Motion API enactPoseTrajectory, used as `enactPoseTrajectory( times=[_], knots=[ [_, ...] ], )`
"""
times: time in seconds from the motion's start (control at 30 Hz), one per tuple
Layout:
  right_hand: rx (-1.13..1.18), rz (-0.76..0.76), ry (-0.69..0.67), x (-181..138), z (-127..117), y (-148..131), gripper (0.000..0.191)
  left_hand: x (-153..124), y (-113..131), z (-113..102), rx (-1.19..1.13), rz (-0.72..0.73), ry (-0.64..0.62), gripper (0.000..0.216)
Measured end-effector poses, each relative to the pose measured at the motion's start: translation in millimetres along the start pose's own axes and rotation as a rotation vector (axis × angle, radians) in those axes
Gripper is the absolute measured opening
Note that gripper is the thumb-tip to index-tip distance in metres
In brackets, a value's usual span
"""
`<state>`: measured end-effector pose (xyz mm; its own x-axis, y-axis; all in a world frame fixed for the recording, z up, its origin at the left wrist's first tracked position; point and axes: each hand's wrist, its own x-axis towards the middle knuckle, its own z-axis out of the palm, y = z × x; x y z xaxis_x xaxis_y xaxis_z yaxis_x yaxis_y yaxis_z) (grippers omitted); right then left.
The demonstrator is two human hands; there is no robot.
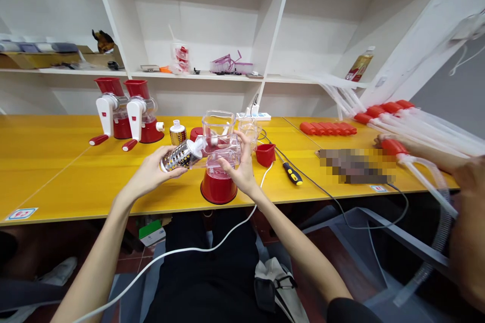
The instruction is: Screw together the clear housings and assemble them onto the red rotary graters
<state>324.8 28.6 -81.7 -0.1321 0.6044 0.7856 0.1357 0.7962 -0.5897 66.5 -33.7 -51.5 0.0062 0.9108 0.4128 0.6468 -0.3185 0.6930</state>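
Centre of frame: your left hand [153,174] curls its fingers around the metal grater drum [178,156], while your right hand [238,169] grips the clear slicer body [220,133] on its red base [219,187].

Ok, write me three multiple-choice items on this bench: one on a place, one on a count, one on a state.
1. Where does the yellow-handled screwdriver lie?
A. on the yellow table, right of the red-based unit
B. on the white shelf
C. in the left hand

2. How many finished red-and-white grinders stand at the back left?
A. one
B. two
C. four

3. What is the state of the left hand?
A. resting flat and empty
B. closed round the metal grater drum
C. gripping a cable

Answers: 1 A, it lies on the tabletop beside the unit. 2 B, two stand side by side. 3 B, its fingers wrap the drum while the right hand steadies the clear housing.
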Motion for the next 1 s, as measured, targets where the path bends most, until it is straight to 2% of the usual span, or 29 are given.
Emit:
enactPoseTrajectory(
  times=[0.13, 0.3, 0.4, 0.63, 0.8, 0.93, 1.0],
  knots=[
    [0.008, 0.002, -0.005, 0, 0, 0, 0.076, 3, -11, -2, -0.072, -0.082, -0.009, 0.064],
    [-0.002, 0.003, 0.000, 0, 0, 0, 0.078, 10, -25, -3, -0.537, -0.197, 0.106, 0.058],
    [-0.009, 0.000, -0.002, 1, 0, 0, 0.079, 8, -27, -5, -0.666, -0.194, 0.139, 0.061],
    [-0.012, -0.010, -0.005, 0, -1, 3, 0.079, 5, -27, -5, -0.594, -0.132, 0.238, 0.073],
    [-0.024, -0.013, -0.003, -1, -1, 3, 0.082, 10, -38, 5, -0.351, -0.074, 0.306, 0.068],
    [-0.031, -0.014, -0.026, 0, -1, 2, 0.085, 16, -57, 22, -0.214, -0.133, 0.365, 0.067],
    [-0.035, -0.014, -0.038, 0, -1, 2, 0.086, 22, -66, 28, -0.070, -0.185, 0.345, 0.072]
  ],
)
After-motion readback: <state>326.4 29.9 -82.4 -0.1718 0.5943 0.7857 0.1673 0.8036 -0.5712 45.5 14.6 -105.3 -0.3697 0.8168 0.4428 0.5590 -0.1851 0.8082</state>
